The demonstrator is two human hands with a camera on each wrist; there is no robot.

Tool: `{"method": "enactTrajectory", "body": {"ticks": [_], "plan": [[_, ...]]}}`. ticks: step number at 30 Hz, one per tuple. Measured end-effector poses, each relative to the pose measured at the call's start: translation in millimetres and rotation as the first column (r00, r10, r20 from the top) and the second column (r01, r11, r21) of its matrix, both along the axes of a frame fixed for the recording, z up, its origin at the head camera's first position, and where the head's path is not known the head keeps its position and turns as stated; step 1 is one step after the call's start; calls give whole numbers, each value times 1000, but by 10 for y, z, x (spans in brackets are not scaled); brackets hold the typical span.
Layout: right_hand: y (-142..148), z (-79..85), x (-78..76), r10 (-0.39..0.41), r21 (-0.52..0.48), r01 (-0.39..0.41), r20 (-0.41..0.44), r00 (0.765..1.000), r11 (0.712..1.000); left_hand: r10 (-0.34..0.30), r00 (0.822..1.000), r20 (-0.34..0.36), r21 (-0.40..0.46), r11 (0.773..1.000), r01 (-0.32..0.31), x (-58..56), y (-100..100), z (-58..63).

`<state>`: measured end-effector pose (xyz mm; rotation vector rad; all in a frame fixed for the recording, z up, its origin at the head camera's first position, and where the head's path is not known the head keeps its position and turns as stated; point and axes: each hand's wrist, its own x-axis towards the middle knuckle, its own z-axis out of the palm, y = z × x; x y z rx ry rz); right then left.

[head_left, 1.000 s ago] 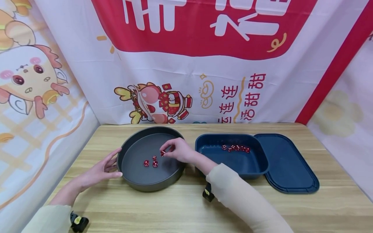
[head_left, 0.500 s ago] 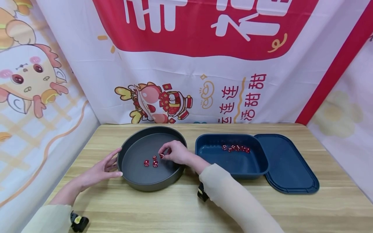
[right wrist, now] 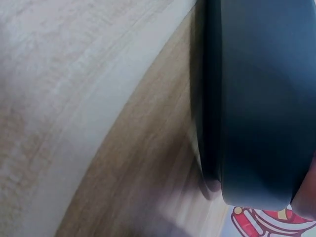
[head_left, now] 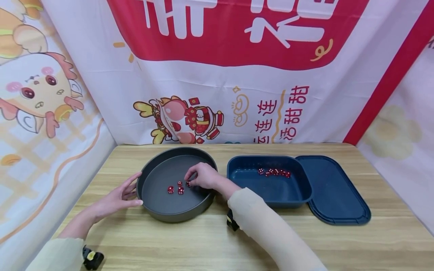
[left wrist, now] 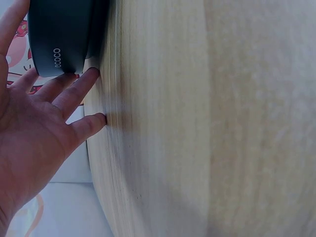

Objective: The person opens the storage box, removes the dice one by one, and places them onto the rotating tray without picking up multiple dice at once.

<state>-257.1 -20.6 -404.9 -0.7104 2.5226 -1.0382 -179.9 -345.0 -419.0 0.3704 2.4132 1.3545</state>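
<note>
A round dark grey pan (head_left: 159, 214) stands left of the middle of the table. My left hand (head_left: 116, 199) has its fingers spread along the pan's left side; in the left wrist view, fingertips meet its wall (left wrist: 61, 37), which is lettered "ecoco". Reaching over the right rim, my right hand (head_left: 205, 176) pinches a red die (head_left: 188, 183) low over the pan's floor. Beside it lie three red dice with white pips: one at left (head_left: 170, 189), one in front (head_left: 181, 191) and one behind (head_left: 179, 183). The right wrist view shows mostly a dark wall, with part of my hand at the edge.
A dark blue rectangular box (head_left: 234, 180) stands right of the pan, with several red dice (head_left: 276, 172) in a row inside. Its blue lid (head_left: 339, 195) lies flat to the right. A printed cloth (head_left: 210, 86) hangs behind the wooden table (head_left: 190, 244).
My right hand has moved slightly left and down with the die, bringing it nearer the other dice in the pan. The left hand has stayed in place.
</note>
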Motion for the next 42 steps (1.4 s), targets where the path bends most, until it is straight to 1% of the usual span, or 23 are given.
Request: {"method": "enactTrajectory", "body": {"ticks": [5, 8, 14, 20, 24, 26, 29, 34, 37, 42], "plan": [[8, -7, -4, -26, -58, 26, 6, 1000, 998, -5, 1000, 3, 10, 1000, 5, 4, 5, 11], [22, 23, 9, -42, -91, 43, 14, 999, 995, -8, 1000, 5, 14, 1000, 8, 10, 4, 11], [105, 163, 73, -62, -115, 64, 15, 998, 991, -4, 1000, 0, 7, 1000, 4, 9, 3, 10], [276, 309, 167, -41, -123, 41, 2, 999, 992, -3, 1000, 2, 10, 1000, 3, 24, 4, 18], [450, 404, 227, -22, -128, 18, -29, 999, 992, -2, 1000, 4, 11, 1000, 2, 28, 3, 15], [556, 436, 242, -12, -148, 3, -59, 998, 989, -2, 1000, 2, 9, 1000, 1, 26, 3, 11], [735, 460, 254, -18, -182, 1, -95, 995, 983, -4, 1000, -6, 6, 1000, 4, 18, 3, 5], [1038, 471, 273, -32, -220, 4, -126, 991, 975, -10, 1000, -8, 5, 1000, 10, 2, 2, 0], [1210, 464, 299, -41, -224, 9, -141, 989, 975, -10, 1000, -10, 2, 1000, 10, 0, 4, 3], [1487, 417, 356, -93, -224, 60, -138, 986, 973, -10, 1000, -12, 1, 1000, 10, -1, 13, 16]]}}
